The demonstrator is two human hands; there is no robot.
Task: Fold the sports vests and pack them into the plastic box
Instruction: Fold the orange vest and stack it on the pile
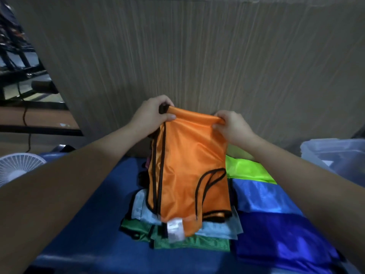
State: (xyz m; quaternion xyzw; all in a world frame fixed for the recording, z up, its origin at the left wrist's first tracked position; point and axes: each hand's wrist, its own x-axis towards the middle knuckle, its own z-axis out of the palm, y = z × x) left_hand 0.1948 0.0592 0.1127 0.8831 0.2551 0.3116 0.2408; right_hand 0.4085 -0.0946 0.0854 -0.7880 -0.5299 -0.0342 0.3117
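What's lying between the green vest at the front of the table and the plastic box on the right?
In the head view, folded vests lie between the green vest and the plastic box: dark blue vest, light blue vest, lime vest.

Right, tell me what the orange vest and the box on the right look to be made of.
Orange vest: thin synthetic fabric, probably polyester, judging by its slight sheen and limp drape from both hands; black binding trims the edges. Box: translucent, frosted-looking plastic, since its walls are cloudy and let light through. The view is too blurred to tell more.
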